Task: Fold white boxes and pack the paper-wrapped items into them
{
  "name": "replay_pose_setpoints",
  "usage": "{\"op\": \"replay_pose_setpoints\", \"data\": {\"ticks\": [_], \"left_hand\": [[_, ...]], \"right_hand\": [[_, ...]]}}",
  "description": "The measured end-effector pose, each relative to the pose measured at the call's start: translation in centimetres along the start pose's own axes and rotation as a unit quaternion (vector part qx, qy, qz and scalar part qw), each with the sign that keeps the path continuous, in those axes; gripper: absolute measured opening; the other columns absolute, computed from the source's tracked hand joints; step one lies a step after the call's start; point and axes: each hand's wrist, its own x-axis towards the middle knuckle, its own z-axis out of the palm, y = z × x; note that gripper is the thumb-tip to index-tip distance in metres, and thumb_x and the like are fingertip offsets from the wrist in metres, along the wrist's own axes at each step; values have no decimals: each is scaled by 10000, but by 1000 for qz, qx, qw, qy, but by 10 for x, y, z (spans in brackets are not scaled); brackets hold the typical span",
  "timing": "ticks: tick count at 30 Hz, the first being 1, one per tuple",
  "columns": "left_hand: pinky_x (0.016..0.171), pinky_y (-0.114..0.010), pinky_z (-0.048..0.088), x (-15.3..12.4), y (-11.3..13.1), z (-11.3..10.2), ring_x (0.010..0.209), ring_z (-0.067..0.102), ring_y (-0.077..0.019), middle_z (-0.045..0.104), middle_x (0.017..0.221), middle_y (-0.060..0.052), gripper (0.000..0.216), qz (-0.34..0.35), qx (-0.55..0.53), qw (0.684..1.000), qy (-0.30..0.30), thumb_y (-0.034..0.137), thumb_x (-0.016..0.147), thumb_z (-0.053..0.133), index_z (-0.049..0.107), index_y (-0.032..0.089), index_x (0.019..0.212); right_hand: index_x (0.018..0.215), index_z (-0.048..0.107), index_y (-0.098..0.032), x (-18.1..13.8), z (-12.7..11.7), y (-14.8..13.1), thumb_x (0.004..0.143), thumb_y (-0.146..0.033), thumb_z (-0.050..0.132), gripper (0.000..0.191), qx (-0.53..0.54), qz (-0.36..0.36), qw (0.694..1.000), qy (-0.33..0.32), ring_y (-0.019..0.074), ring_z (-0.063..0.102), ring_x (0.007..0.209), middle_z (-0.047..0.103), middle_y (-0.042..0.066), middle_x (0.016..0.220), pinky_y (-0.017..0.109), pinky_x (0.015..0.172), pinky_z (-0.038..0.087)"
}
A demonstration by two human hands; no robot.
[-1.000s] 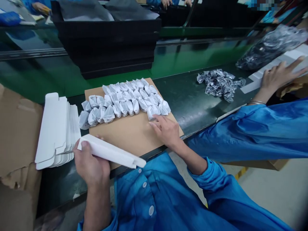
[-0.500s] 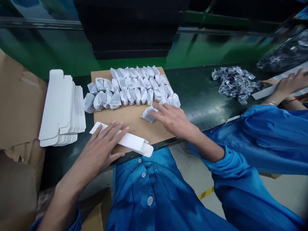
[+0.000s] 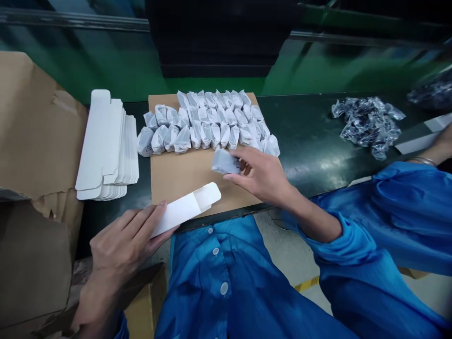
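My left hand [image 3: 129, 238] is closed around the near end of a narrow white box [image 3: 180, 212], whose open end with its raised flap points up and to the right. Between the thumb and fingers of my right hand [image 3: 259, 174] is a small wrapped packet [image 3: 225, 162], slightly blurred, held above the cardboard sheet [image 3: 176, 174]. Just beyond it, rows of similar wrapped packets [image 3: 205, 127] in whitish translucent film lie on the sheet's far part. What is inside the wrapping cannot be made out.
A stack of flat white cartons [image 3: 106, 146] lies at the left beside a large brown cardboard box [image 3: 38, 132]. Crumpled clear plastic bags [image 3: 370, 122] lie on the dark green table [image 3: 300, 136] at the right. A co-worker's blue sleeve [image 3: 399, 202] is close on the right.
My left hand has gripped the white box and turned its open end upward. My right hand has picked the wrapped packet up off the cardboard sheet. The view has shifted a little.
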Motion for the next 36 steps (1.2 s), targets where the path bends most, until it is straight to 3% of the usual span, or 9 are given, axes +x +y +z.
{"op": "replay_pose_setpoints", "data": {"ticks": [3,8,12,15,18,23,26,32,36], "left_hand": [[618,-308,439,4,5,-2,694,615,-194,756,891,-82,511,-20,14,999,28,295,775,790,628,89,1213],[595,-302,425,8,14,-4,677,614,-183,758,896,-64,456,-16,12,1000,23,310,801,765,641,129,1201],[625,-308,442,8,19,-5,730,632,-202,758,903,-97,495,-10,-9,999,41,279,753,811,656,78,1178],[644,-308,451,8,20,-6,726,626,-203,758,908,-117,530,-9,-14,998,62,276,724,834,657,58,1174],[627,-309,440,8,22,-6,716,615,-206,760,915,-123,541,-15,-4,998,68,291,729,829,654,56,1183],[597,-311,401,10,28,-1,695,596,-206,756,884,-113,528,-45,45,996,70,322,740,818,660,69,1174],[608,-313,402,12,32,0,701,603,-207,756,887,-108,521,-40,34,996,70,331,754,807,650,74,1179],[662,-319,417,10,34,1,770,638,-218,756,926,-98,553,-26,-15,998,48,324,808,759,581,121,1290],[619,-327,370,17,48,7,706,620,-210,751,911,-89,520,-75,26,995,52,377,836,725,586,157,1287]], "right_hand": [[1242,567,-42,-18,-6,-28,954,-336,572,412,-59,-72,994,64,253,624,927,669,171,1062,366,739,533],[1275,538,-69,-27,-14,-38,977,-146,434,325,-75,-150,973,-158,255,614,953,651,168,1116,383,726,559],[1286,518,-100,-20,-20,-28,970,-150,500,320,60,-165,972,-154,245,590,1152,625,157,1255,412,957,543],[1300,503,-131,-22,-19,-34,937,-122,561,368,164,-119,975,-90,218,544,1265,611,130,1296,395,1058,505],[1281,530,-167,-29,-15,-45,906,-107,600,385,277,-15,957,-88,179,629,1151,637,98,1260,339,966,572],[1447,403,-193,-31,-9,-42,885,-171,661,619,484,116,854,-151,165,612,1233,578,112,1403,359,1084,500],[1479,358,-182,-26,-13,-35,890,-195,660,662,539,144,814,-161,175,635,1192,615,129,1342,352,1019,534],[1534,305,-212,-21,-29,-45,928,-186,587,669,414,55,866,-276,196,645,1136,626,114,1319,348,922,557],[1446,455,-184,-19,-10,-53,888,-164,622,583,390,89,902,-162,172,656,1086,673,96,1222,352,951,538]]}}
